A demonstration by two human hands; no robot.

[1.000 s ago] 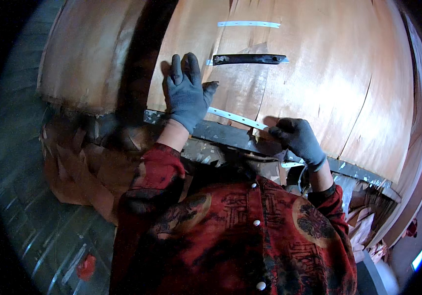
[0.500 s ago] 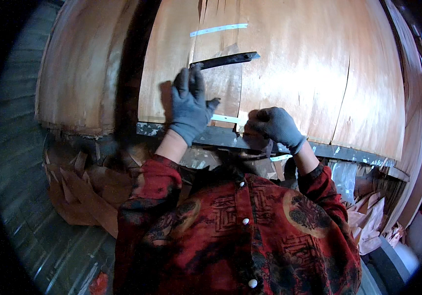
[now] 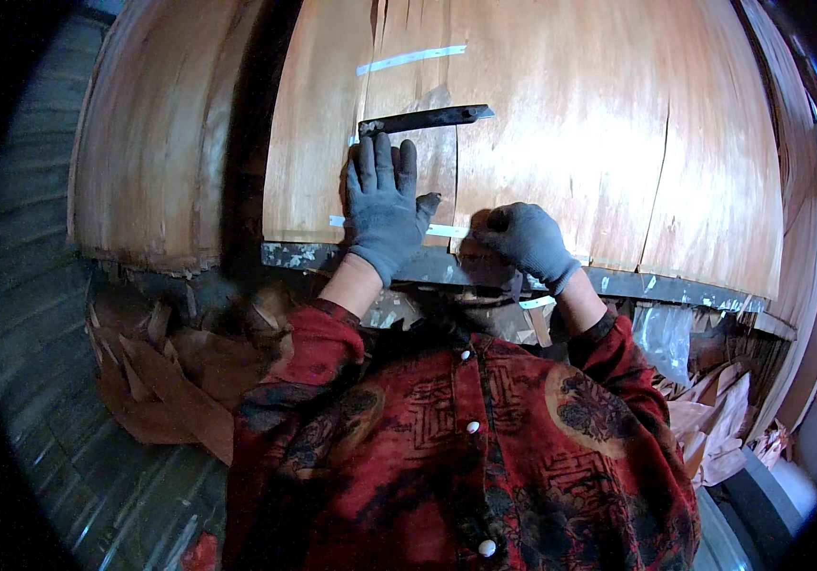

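White tape (image 3: 447, 230) with small holes lies across the lower part of the wood sheet (image 3: 561, 143), close above the dark bar (image 3: 304, 255) at the sheet's near edge. The left hand (image 3: 385, 219), gloved in grey, is spread with fingers straight, laid over the tape and gripping nothing. The right hand (image 3: 526, 238), also gloved, is curled closed at the tape's right end, seemingly pinching it, though its fingertips are hidden. Best, I judge, to keep the left palm flat and the tape taut, smoothing outward to avoid wrinkles, without forcing the dark split (image 3: 457, 171) wider. Beyond the left fingertips lie a black strip (image 3: 425, 120) and another tape piece (image 3: 411, 60).
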